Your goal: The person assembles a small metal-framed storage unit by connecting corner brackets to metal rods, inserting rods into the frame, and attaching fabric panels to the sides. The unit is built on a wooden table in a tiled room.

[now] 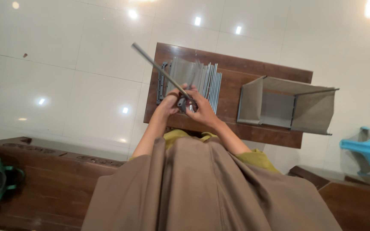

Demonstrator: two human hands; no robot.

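We grip a grey metal rod (159,68) slanting toward ten o'clock, left hand (171,102) and right hand (200,109) clenched around its lower end, seemingly seating a small connector (181,104) above the wooden surface (232,81).

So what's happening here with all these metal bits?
A person stands over a low brown wooden table and holds a long thin grey metal rod with both hands. The left hand and right hand meet at the rod's near end, around a small grey connector piece. The rod slants up and away to the left. On the table behind the hands lies a stack of grey metal rods and panels, and to the right stands an open grey fabric box on a frame.
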